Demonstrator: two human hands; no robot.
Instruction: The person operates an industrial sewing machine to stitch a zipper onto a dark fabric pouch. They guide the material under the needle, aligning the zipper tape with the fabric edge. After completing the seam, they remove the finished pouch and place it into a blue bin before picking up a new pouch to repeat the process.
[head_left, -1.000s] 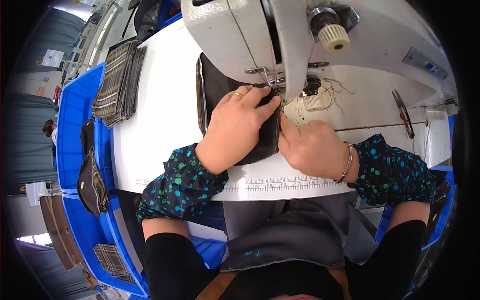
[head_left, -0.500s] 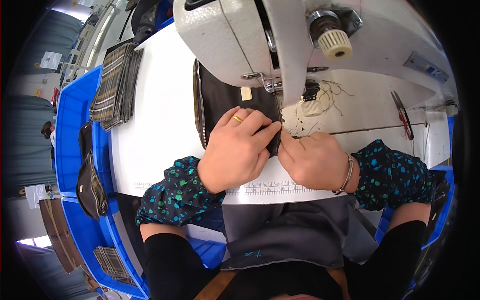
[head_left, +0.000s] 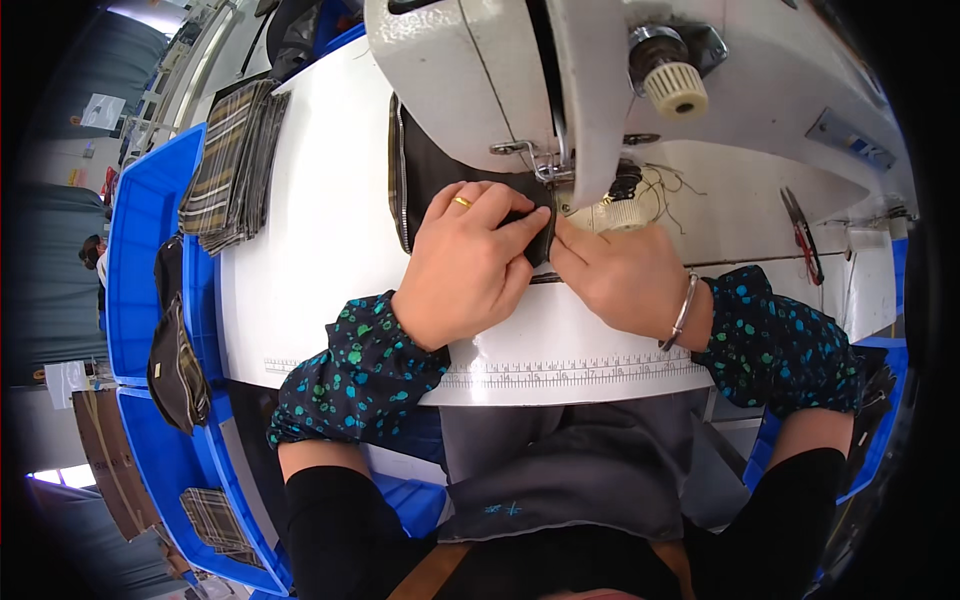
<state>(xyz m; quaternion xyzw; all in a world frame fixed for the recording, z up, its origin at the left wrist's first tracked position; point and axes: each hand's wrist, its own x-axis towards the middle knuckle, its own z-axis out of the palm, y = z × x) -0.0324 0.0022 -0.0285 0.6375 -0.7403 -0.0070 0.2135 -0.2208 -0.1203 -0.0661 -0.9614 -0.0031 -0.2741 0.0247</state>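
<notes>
A dark fabric pouch [head_left: 430,150] with a metal zipper [head_left: 402,205] along its left side lies under the head of a white sewing machine [head_left: 455,75]. My left hand [head_left: 465,265], with a gold ring, rests on the pouch; its fingers are bent, thumb and forefinger closed at the right edge. From the other side my right hand [head_left: 625,280] has its fingers closed at that same edge, close to the left fingertips. The edge runs up to the presser foot [head_left: 550,170]. Both hands cover the near part of the pouch.
Red-handled thread snips [head_left: 802,235] and loose threads [head_left: 662,195] lie on the right. A stack of plaid fabric pieces [head_left: 230,165] sits at the far left, by blue bins [head_left: 150,270]. Another dark pouch [head_left: 178,365] hangs over a bin's edge. A ruler strip [head_left: 560,375] lines the table's front.
Both hands and the pouch have moved away from me, closer to the presser foot. More of the ruler strip shows. Both hands stay closed on the edge.
</notes>
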